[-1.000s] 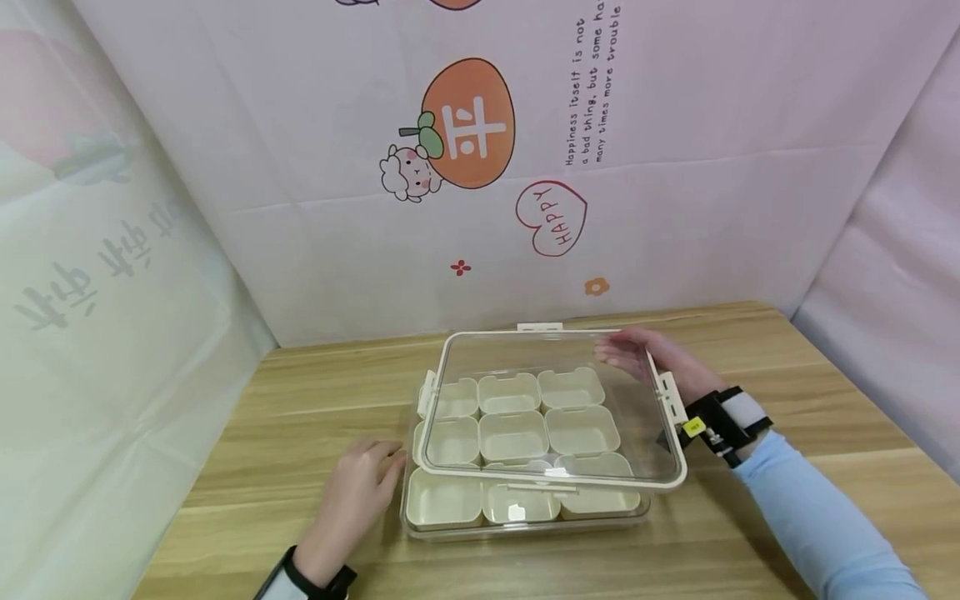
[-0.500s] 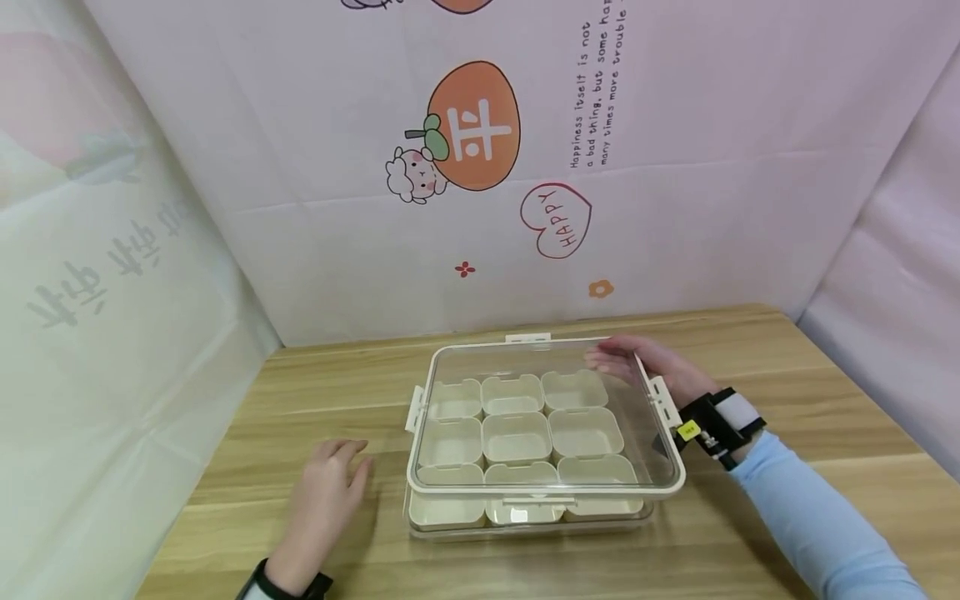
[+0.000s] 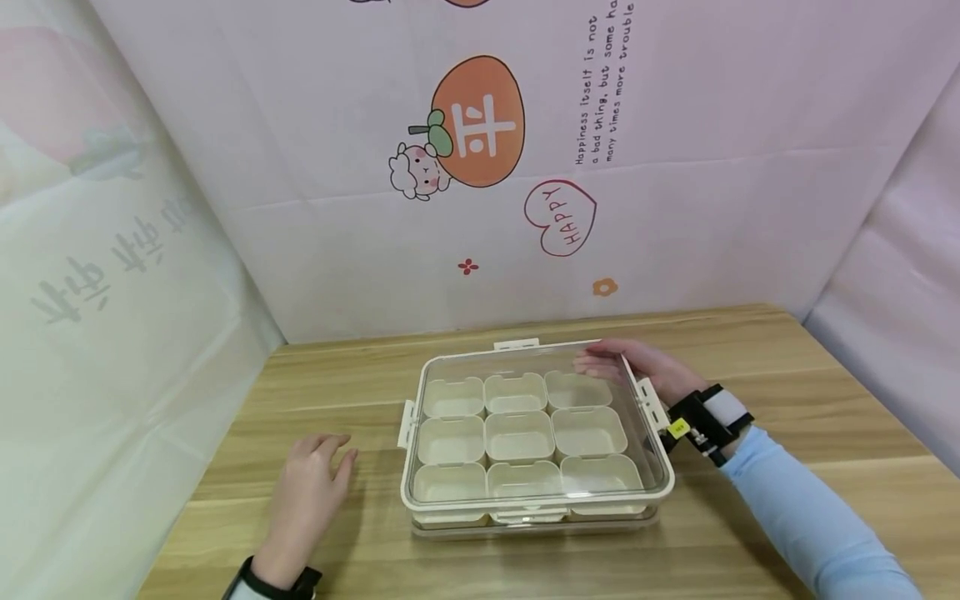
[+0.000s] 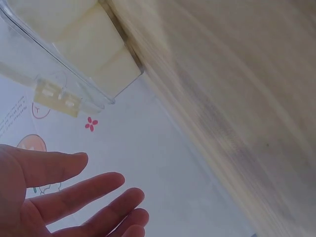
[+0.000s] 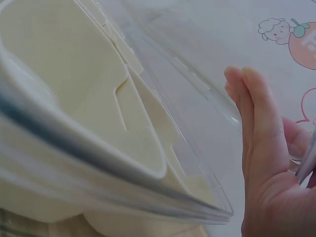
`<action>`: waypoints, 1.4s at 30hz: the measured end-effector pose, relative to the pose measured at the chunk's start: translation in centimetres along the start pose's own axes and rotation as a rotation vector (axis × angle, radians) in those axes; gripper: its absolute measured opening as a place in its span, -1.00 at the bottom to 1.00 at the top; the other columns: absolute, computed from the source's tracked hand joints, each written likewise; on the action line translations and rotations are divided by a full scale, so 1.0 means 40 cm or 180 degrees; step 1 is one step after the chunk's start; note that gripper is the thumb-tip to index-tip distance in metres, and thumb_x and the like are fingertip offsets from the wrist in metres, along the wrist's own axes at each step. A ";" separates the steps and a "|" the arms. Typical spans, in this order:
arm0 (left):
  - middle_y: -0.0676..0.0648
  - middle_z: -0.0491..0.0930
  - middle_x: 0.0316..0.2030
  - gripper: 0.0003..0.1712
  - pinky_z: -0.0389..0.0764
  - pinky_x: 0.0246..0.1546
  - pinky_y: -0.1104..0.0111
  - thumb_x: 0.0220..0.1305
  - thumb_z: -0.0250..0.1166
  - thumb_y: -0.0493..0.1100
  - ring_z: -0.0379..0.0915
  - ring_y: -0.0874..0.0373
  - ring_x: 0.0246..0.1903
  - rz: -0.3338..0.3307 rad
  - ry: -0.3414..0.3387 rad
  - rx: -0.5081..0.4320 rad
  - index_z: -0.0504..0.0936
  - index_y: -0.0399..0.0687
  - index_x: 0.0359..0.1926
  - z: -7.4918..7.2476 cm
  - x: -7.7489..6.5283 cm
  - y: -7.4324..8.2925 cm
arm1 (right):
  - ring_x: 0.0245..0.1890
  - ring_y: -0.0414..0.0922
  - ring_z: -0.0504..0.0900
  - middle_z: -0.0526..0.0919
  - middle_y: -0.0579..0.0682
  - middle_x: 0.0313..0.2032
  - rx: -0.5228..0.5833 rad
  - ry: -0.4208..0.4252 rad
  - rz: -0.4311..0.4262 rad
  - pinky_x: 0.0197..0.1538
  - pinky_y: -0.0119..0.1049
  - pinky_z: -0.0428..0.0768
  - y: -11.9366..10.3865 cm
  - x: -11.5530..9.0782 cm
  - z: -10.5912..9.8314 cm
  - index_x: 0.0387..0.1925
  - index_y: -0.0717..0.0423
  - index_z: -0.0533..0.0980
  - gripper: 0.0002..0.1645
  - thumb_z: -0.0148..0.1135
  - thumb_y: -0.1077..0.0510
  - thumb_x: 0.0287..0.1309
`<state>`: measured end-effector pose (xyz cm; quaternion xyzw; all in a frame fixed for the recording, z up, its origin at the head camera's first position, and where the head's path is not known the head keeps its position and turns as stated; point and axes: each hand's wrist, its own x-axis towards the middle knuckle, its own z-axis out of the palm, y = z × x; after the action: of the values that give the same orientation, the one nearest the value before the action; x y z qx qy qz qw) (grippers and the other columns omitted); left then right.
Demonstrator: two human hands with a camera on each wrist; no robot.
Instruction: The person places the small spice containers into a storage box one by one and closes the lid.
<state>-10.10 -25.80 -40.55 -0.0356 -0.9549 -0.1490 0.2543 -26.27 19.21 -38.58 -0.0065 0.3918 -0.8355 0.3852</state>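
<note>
A clear box point(image 3: 525, 531) holding several cream bins point(image 3: 519, 437) stands on the table. Over it lies a clear lid point(image 3: 480, 505) with a white rim and side clips, slightly raised and overhanging the box on the left. My right hand point(image 3: 656, 368) holds the lid's far right corner, with straight fingers showing through the clear panel. In the right wrist view, part of the lid sits by the thumb of that hand point(image 5: 266, 143). Left of the box, my left hand point(image 3: 306, 492) holds nothing, its fingers loosely spread. The left wrist view shows a lid clip point(image 4: 57, 96) beyond it.
The wooden table point(image 3: 337, 383) extends around the box. A white printed cloth point(image 3: 337, 267) hangs behind its back edge, with more cloth at both sides. Each wrist wears a black strap.
The lid has moved left and its near edge has come down over the front bins. My left hand has drawn away leftward from the box; my right hand has shifted slightly left with the lid.
</note>
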 end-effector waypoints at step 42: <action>-0.25 0.68 -0.24 -0.68 0.58 -0.14 0.01 0.19 0.30 -0.08 0.58 -0.15 -0.17 0.0172 -0.0234 -0.0218 0.67 -0.28 -0.19 0.045 0.024 0.048 | -0.14 -0.17 0.70 0.71 0.03 -0.19 -0.1860 0.0128 -0.0062 0.07 -0.32 0.56 0.025 0.021 -0.008 0.22 0.60 0.13 -0.51 -0.27 0.27 0.42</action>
<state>-11.52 -23.45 -41.05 -0.0755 -0.9566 -0.1733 0.2216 -26.32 18.48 -39.73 -0.1044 0.6234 -0.6909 0.3510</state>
